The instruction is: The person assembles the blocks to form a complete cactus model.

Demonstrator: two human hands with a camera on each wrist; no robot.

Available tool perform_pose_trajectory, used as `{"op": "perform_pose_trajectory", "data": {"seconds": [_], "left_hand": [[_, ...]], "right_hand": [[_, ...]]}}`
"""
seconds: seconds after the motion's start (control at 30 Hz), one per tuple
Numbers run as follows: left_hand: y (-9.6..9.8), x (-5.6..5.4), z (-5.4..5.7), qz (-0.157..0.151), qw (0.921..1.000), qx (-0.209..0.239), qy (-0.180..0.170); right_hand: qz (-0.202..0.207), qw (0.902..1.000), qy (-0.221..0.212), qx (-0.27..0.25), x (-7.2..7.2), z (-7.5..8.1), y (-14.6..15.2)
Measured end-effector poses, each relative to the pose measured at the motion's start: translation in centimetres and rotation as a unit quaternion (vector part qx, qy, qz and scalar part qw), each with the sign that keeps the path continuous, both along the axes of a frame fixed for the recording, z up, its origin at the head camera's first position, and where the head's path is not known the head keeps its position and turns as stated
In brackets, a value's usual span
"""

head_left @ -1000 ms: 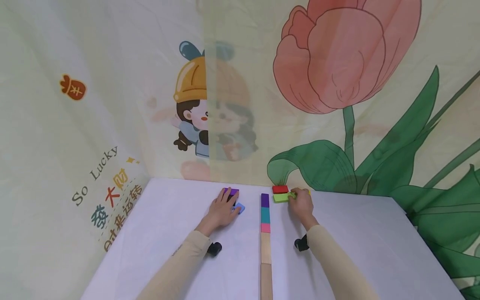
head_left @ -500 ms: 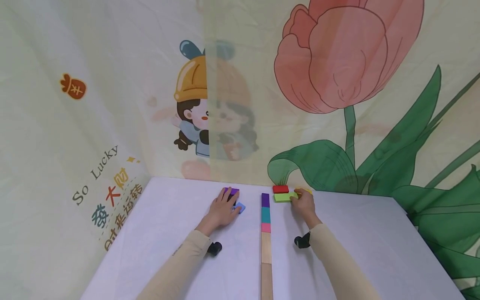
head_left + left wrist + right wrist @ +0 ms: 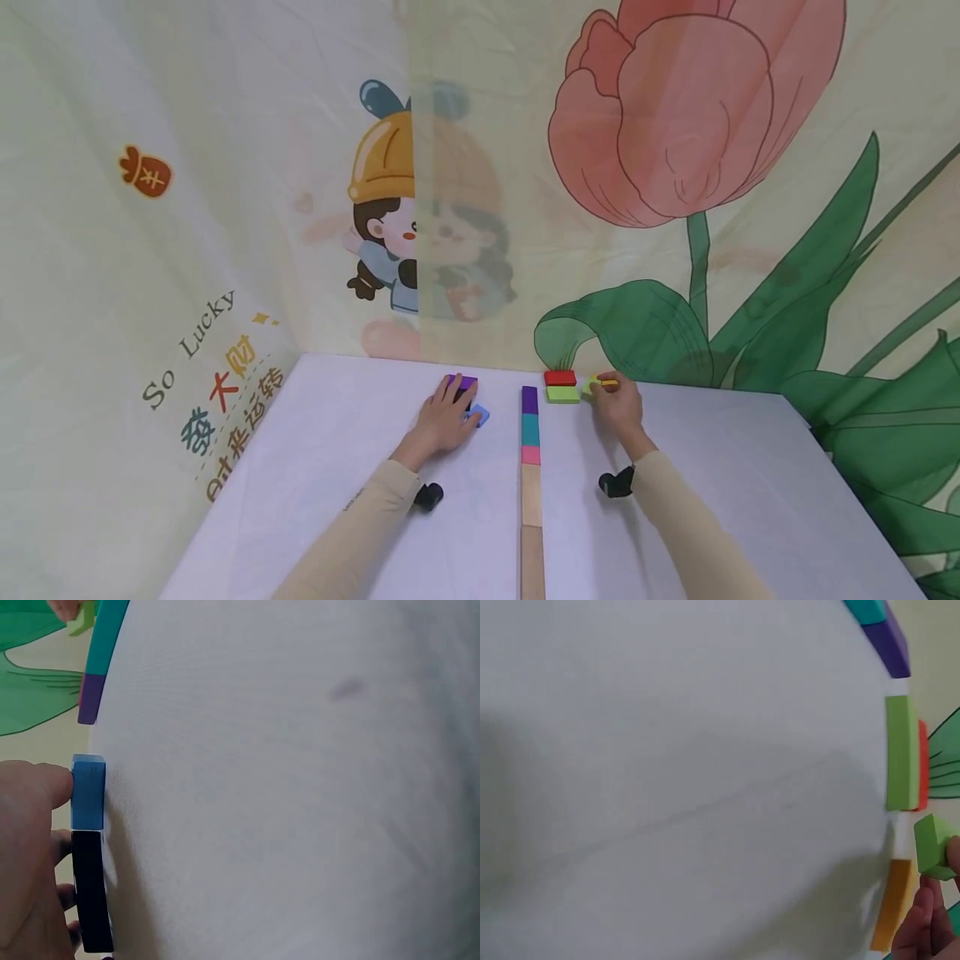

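My left hand (image 3: 442,421) lies with fingers spread over a purple block (image 3: 468,382), a black block (image 3: 90,892) and a light blue block (image 3: 477,414). In the left wrist view its thumb touches the blue block, and other fingertips reach the black one. My right hand (image 3: 619,408) pinches a light green block (image 3: 932,846) between thumb and fingers, tilted in the right wrist view. Beside that hand lies a yellow-orange block (image 3: 892,907), partly covered in the head view. Another light green block (image 3: 562,396) lies just left of the held one, in front of a red block (image 3: 559,378).
A straight line of blocks runs toward me between the hands: dark purple (image 3: 529,400), teal (image 3: 531,430), pink (image 3: 531,455), then plain wooden blocks (image 3: 531,496). A printed cloth backdrop (image 3: 480,342) rises behind the white table (image 3: 315,467). Black wrist cameras (image 3: 429,498) sit below both hands.
My right hand has moved right with the pinched green block, and a gap now shows between it and the other green block. My left hand stays where it was.
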State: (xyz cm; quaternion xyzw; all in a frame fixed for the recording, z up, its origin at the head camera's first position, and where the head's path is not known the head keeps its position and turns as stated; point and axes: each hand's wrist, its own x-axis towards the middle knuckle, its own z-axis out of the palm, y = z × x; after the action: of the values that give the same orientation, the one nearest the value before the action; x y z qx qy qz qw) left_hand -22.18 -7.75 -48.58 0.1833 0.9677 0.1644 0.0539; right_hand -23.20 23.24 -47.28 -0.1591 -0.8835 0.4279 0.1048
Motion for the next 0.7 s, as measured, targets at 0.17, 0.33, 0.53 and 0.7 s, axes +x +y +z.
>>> {"op": "perform_pose_trajectory", "data": {"seconds": [0.17,0.33,0.53,0.7], "left_hand": [[-0.1,0.0,-0.1,-0.001,1.0,0.001,0.0],[-0.1,0.0,-0.1,0.001,1.0,0.003,-0.002],[-0.2,-0.1,-0.1,0.0,1.0,-0.001,0.003],[-0.1,-0.2,-0.2,-0.003,1.0,-0.001,0.006]], "right_hand": [[0.0,0.9983,0.035,-0.046,-0.8,0.8,-1.4],[0.016,0.9968,-0.008,-0.078,-1.5,1.2,-3.2],[0.07,0.9918,-0.034,-0.102,-2.2,1.4,-4.9],[0.065,0.9913,-0.023,-0.113,-2.3,1.5,-5.7]]}}
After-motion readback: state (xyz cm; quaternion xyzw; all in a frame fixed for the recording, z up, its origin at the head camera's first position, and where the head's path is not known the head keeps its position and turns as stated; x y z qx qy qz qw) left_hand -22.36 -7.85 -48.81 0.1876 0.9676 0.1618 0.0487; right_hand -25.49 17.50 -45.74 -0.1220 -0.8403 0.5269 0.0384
